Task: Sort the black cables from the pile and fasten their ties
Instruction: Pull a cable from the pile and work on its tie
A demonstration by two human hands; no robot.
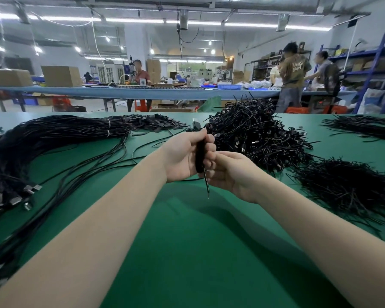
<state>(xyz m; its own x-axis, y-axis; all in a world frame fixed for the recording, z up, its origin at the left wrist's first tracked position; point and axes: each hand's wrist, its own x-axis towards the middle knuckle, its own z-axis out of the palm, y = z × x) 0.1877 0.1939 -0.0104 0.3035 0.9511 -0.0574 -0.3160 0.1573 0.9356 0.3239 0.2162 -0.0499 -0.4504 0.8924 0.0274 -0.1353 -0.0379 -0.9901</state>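
My left hand [182, 156] grips a coiled black cable [200, 155] upright above the green table [187, 252]. A plug of this cable sticks out above the fist. My right hand [229, 172] pinches a thin black tie [206, 185] at the coil's lower end; the tie's tail hangs down. Behind the hands lies a heap of coiled, tied black cables [256, 132]. A pile of loose black ties [347, 185] lies at the right. A large bundle of long uncoiled black cables [53, 134] spreads across the left, with loose strands trailing toward my left hand.
Small black pieces [156, 123] lie scattered at the back centre. More ties [365, 126] lie at the far right. USB plugs [29, 192] stick out at the left edge. Beyond the table stand a long blue workbench [142, 92], boxes, shelves and several people.
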